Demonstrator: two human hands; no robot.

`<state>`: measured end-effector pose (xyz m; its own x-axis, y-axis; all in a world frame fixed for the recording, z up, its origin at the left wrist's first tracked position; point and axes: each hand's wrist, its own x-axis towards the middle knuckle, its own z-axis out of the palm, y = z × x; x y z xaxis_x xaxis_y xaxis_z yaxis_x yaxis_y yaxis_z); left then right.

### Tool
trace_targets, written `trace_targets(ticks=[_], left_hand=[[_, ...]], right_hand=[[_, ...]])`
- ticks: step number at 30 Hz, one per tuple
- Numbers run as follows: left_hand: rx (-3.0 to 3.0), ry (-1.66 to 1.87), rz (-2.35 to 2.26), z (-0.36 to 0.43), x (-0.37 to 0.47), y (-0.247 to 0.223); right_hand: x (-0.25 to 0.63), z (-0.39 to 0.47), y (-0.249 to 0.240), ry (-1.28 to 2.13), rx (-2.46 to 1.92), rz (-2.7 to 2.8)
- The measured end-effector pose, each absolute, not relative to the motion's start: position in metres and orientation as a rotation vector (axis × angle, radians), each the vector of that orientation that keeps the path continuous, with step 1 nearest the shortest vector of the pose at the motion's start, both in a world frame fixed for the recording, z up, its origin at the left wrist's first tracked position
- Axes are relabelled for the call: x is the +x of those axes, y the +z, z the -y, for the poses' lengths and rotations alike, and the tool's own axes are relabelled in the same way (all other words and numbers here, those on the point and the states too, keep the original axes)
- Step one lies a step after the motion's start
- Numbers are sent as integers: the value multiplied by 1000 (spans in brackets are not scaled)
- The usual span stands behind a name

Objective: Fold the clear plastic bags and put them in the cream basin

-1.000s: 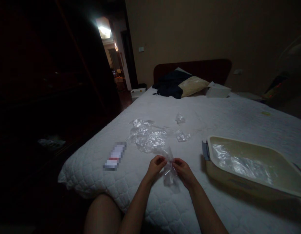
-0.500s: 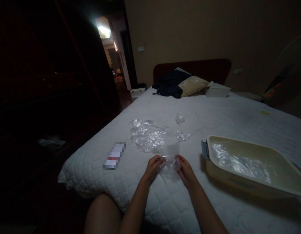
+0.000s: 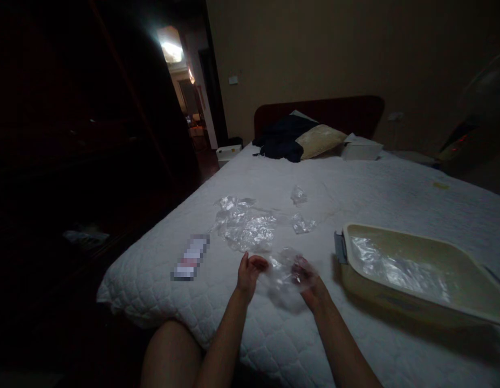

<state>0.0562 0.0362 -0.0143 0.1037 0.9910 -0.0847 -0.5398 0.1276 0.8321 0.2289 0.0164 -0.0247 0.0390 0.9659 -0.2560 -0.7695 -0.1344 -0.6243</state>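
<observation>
A crumpled clear plastic bag is spread between my hands, just above the quilted bed cover. My right hand has curled fingers on the bag's right side, showing through the film; it holds the bag there. At the bag's left edge, my left hand has its thumb raised and its fingers loosely bent and apart. Whether those fingertips touch the film I cannot tell. Beyond the hands lies a pile of clear plastic bags. Two smaller crumpled pieces, a nearer plastic piece and a farther plastic piece, lie right of it.
A cream plastic bin with grey latches stands at right, clear plastic inside. A blurred-out flat rectangular item lies at left on the white bed cover. Dark cloth, a pillow and a white box sit near the headboard.
The bag has opened out and shifted slightly right between the hands. My left hand's pinch has loosened and its fingers have parted. My right hand has turned, its fingers now behind the film.
</observation>
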Motion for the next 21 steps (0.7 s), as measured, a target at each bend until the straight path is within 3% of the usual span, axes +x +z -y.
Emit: trace_targets(ticks=[6, 15, 21], left_hand=[[1011, 1203, -892, -33, 60, -14], [1197, 1082, -855, -36, 62, -23], [1128, 1226, -895, -36, 61, -15]], right_hand=[[225, -12, -21, 1685, -824, 385], [221, -11, -21, 1579, -948, 524], [219, -6, -15, 1552, -952, 676]])
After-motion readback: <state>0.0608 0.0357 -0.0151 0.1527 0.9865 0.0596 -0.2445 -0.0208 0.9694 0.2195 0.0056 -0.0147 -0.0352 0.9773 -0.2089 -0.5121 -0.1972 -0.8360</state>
